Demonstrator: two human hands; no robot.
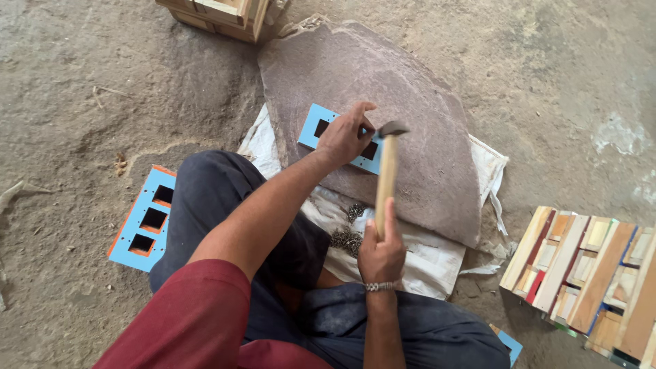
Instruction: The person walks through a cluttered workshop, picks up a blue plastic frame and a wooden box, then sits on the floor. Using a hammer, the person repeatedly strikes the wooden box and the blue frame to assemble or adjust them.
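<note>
My left hand (345, 135) presses down on a light blue plate with square cut-outs (316, 125), which lies on a large flat stone slab (410, 89). The thumb and fingers pinch at a spot on the plate, perhaps a small nail; it is too small to tell. My right hand (381, 254) grips the wooden handle of a hammer (387, 174), whose dark metal head (393, 128) hovers just right of my left fingers, above the plate.
A second blue plate with three square holes (145, 220) lies on the dirt floor at left. A pile of small nails (346, 239) sits on a white sack (430, 260) under the slab. Wooden frames are stacked at right (588, 273) and at top (219, 14).
</note>
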